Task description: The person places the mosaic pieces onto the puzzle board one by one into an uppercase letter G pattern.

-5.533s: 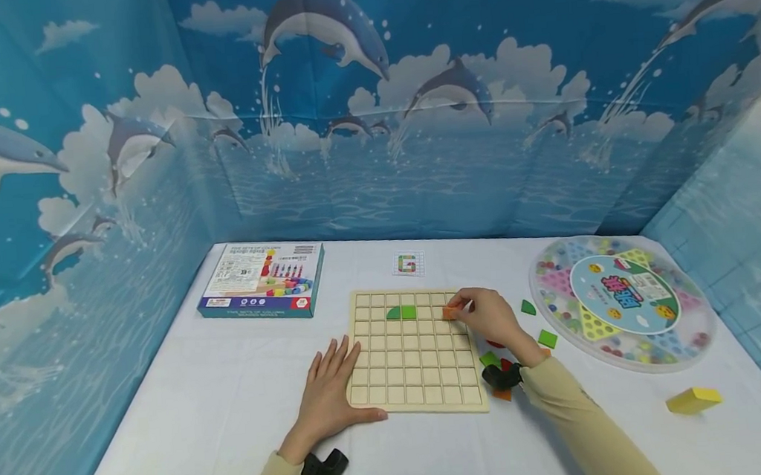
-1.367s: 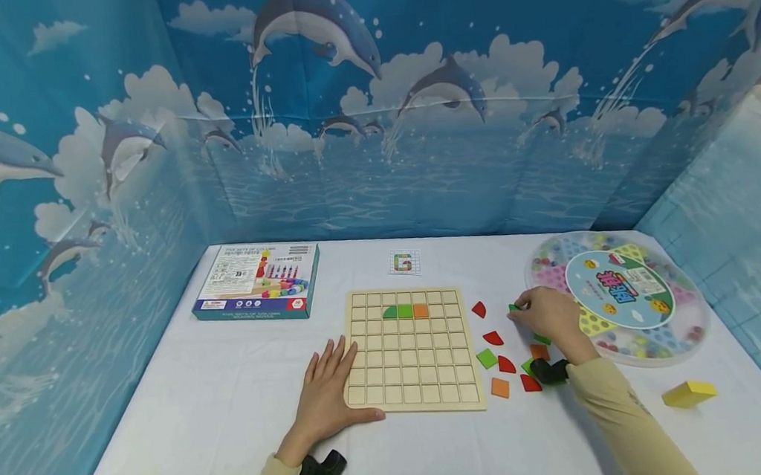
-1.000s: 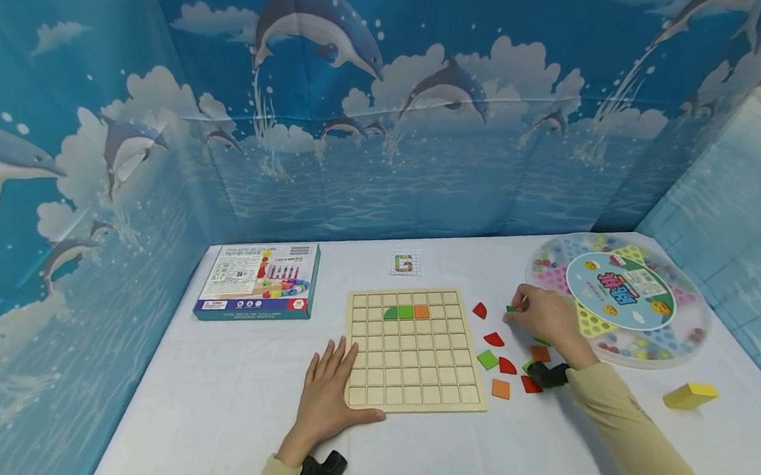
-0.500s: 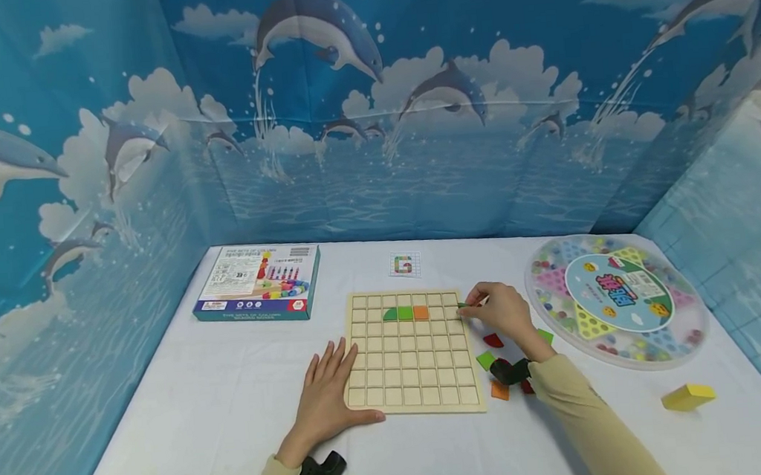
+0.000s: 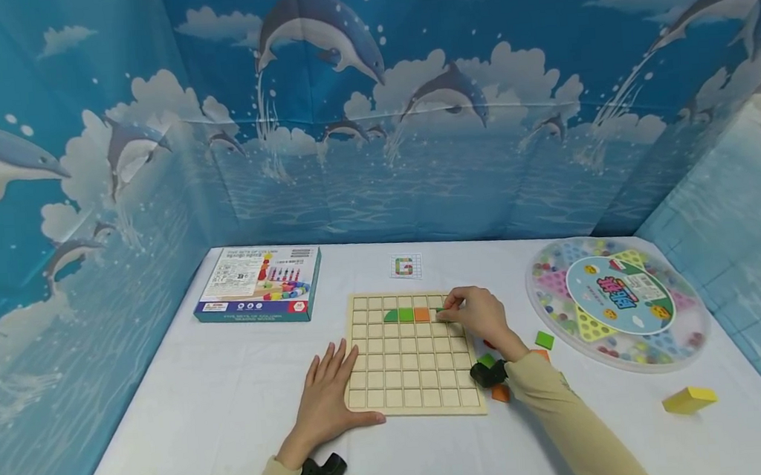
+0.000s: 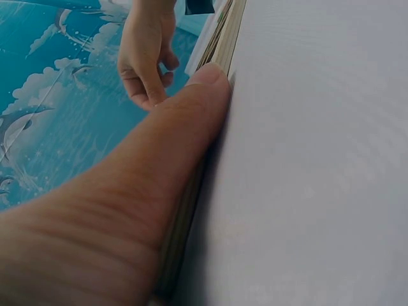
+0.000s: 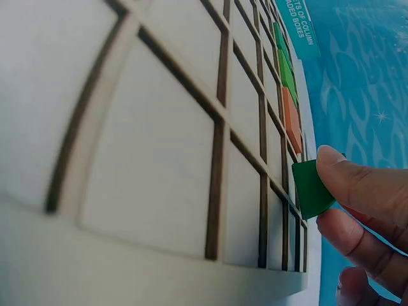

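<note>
A wooden grid board (image 5: 409, 362) lies on the white table. Near its top edge sit a dark green quarter-circle tile (image 5: 392, 315), a light green square tile (image 5: 406, 315) and an orange square tile (image 5: 422, 315) in one row. Between thumb and fingertips my right hand (image 5: 479, 315) pinches another dark green quarter-circle tile (image 7: 311, 189), held over the board just right of the orange tile. My left hand (image 5: 329, 398) rests with fingers spread at the board's lower left corner, its thumb (image 6: 185, 108) along the near edge.
A small pattern card (image 5: 406, 266) lies behind the board. At the back left is a cardboard box (image 5: 259, 283); a round marble game (image 5: 620, 300) lies at right. Loose tiles, among them a green square (image 5: 544, 340), are partly hidden under my right arm. A yellow block (image 5: 690, 400) stands nearer.
The orange tile was set down beside the green square. My right hand then picked up a dark green quarter-circle at the right and carried it left over the board. My left hand stayed put.
</note>
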A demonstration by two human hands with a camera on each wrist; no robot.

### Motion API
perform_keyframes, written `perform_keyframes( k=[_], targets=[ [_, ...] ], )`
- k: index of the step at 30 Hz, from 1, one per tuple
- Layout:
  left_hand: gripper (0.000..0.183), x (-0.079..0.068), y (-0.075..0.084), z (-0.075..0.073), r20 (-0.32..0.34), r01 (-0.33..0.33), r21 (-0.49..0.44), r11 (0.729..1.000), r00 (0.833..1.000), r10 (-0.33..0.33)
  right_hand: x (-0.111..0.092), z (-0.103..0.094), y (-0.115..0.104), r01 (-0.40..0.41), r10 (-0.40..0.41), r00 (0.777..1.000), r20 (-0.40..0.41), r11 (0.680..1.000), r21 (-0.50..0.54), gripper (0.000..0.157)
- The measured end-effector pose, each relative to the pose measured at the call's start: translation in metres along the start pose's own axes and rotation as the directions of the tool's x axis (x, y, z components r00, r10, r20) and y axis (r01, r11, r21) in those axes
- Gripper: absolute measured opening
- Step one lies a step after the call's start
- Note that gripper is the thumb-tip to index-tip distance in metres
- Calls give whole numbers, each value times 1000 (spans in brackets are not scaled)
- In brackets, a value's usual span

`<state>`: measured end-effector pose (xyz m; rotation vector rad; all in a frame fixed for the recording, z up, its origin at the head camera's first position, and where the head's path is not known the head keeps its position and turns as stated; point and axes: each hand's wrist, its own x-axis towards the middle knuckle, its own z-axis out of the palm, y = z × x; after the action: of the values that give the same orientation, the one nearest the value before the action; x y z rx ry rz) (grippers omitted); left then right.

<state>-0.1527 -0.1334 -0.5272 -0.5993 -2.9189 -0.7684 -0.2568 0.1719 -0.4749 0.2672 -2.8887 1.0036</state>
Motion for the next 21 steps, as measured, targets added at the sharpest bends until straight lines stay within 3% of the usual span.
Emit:
perform_keyframes(
  k=[21],
  targets=[
    [118,0,0,0,4,-2,1,1000,1000,2,9,7,-4,-10,14,996,84,999,-46,12]
  ],
)
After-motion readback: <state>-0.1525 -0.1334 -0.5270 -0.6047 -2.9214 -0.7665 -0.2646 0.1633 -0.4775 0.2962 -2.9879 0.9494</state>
